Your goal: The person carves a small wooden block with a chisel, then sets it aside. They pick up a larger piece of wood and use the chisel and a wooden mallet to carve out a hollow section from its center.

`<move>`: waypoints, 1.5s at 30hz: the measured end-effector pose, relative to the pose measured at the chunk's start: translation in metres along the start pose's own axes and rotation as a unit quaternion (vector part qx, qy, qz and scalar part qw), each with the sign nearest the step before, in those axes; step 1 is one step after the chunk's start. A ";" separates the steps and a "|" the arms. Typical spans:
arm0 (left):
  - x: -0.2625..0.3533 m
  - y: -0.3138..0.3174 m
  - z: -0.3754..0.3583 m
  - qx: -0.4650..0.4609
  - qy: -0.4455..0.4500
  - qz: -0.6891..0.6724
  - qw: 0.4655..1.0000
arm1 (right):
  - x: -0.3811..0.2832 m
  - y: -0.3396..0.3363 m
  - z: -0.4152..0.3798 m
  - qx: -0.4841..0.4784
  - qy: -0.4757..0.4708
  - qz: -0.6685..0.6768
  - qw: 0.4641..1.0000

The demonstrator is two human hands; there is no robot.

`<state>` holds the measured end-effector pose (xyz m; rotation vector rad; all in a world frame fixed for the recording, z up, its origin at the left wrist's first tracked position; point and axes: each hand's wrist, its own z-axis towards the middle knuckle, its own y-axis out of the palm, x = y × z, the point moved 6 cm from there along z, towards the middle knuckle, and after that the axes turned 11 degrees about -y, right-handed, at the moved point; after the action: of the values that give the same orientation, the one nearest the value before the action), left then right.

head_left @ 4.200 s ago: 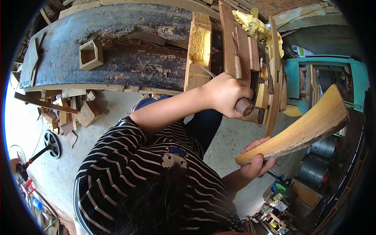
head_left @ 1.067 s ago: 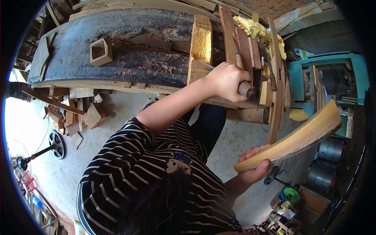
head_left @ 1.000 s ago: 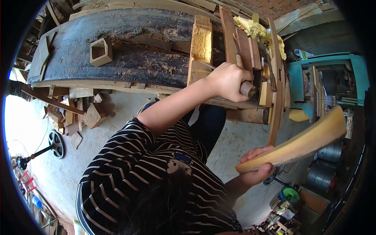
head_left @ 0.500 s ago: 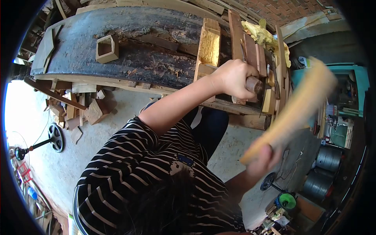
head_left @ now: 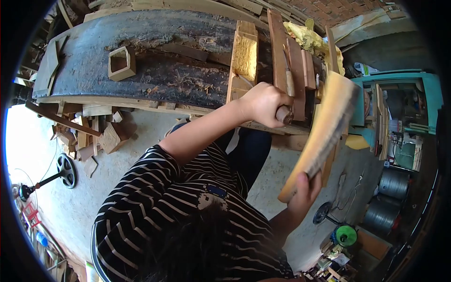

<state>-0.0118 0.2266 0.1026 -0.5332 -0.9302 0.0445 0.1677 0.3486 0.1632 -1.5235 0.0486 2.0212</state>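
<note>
My left hand (head_left: 267, 107) is wrapped round the handle of a chisel (head_left: 284, 114), whose wooden butt end sticks out below the fist. The chisel's thin blade reaches toward the near part of a long wooden block (head_left: 245, 49) with a rough, yellow carved hollow; its tip is hard to make out. In my right hand (head_left: 305, 190) is a wooden mallet (head_left: 324, 129), a long curved club gripped at its narrow lower end. Its broad end points up, right of the chisel and apart from it.
Wood chips litter the dark workbench (head_left: 84, 56), where a hollow wooden box (head_left: 122, 63) sits. Another wooden-handled tool (head_left: 289, 82) lies among planks (head_left: 278, 47) right of the block. A yellow bag (head_left: 305, 35) lies behind them. Offcuts (head_left: 112, 136) are piled on the floor.
The mallet has swung left, closer to the chisel, and its blur has lessened. My left hand still grips the chisel, and the whole view has shifted slightly.
</note>
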 end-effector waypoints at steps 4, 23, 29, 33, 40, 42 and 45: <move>0.021 0.000 -0.008 -0.015 0.026 -0.002 1.000 | 0.014 -0.019 -0.006 -0.010 0.029 0.057 0.998; 0.029 0.013 0.000 0.033 0.085 -0.050 0.995 | 0.011 -0.019 -0.017 0.027 0.119 0.049 0.991; 0.022 0.013 0.004 0.066 0.068 -0.058 0.994 | 0.006 -0.024 -0.017 0.052 0.038 0.061 0.996; 0.019 0.013 0.010 0.065 0.058 -0.070 0.994 | -0.009 -0.023 -0.007 0.047 -0.132 0.170 0.975; -0.010 0.009 0.025 -0.006 -0.074 -0.062 0.995 | 0.017 0.023 0.002 -0.147 0.083 -0.043 0.985; -0.014 0.011 0.026 -0.005 -0.055 -0.039 0.998 | 0.019 0.023 0.001 -0.110 0.016 -0.027 0.993; -0.016 0.014 0.027 0.009 -0.059 -0.038 0.997 | 0.046 0.005 -0.012 -0.060 -0.093 0.056 0.992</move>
<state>-0.0399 0.2461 0.0969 -0.4820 -1.0636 0.0149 0.1679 0.3599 0.1167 -1.4260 -0.0648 2.2835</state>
